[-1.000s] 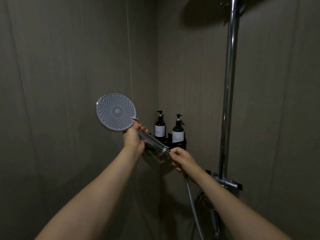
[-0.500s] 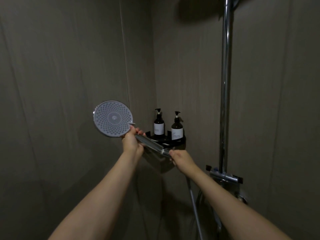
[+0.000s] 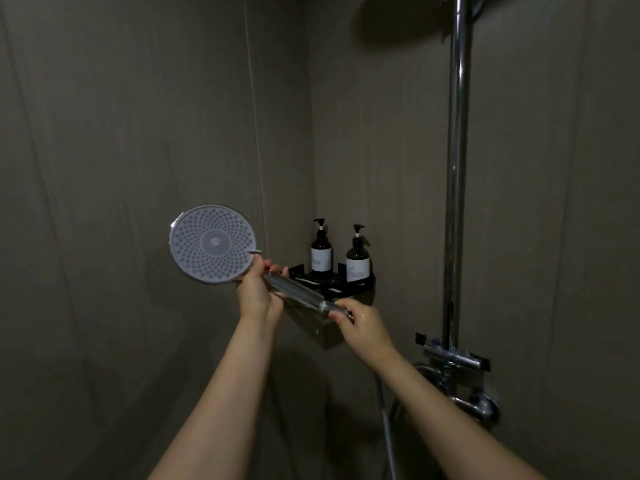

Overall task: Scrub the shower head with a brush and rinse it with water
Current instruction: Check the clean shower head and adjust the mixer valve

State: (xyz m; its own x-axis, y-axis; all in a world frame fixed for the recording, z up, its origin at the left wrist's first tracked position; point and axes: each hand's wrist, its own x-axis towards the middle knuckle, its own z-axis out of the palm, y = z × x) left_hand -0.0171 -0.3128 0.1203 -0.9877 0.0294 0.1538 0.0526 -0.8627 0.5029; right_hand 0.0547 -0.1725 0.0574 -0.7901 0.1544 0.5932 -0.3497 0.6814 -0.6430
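A dim shower corner of grey-brown wall panels (image 3: pixel 121 168) fills the view, and both bare forearms reach up into it from the bottom edge. Nearest, the right hand (image 3: pixel 363 327) closes its grip on the lower end of the chrome handle, where the hose (image 3: pixel 386 431) drops away and is cut off by the frame. Beyond it the left hand (image 3: pixel 258 294) wraps the handle just under the shower head (image 3: pixel 213 243), whose round nozzle face is turned toward the camera. Compared with a second ago the head sits lower and further left against the wall, and the handle lies flatter. Behind the hands, a black corner shelf (image 3: pixel 360 287) carries two dark pump bottles (image 3: pixel 321 249); their labels are too small to read. At right the chrome riser pipe (image 3: pixel 457 168) runs up out of frame, and the mixer valve (image 3: pixel 453 358) below it is murky in shadow.
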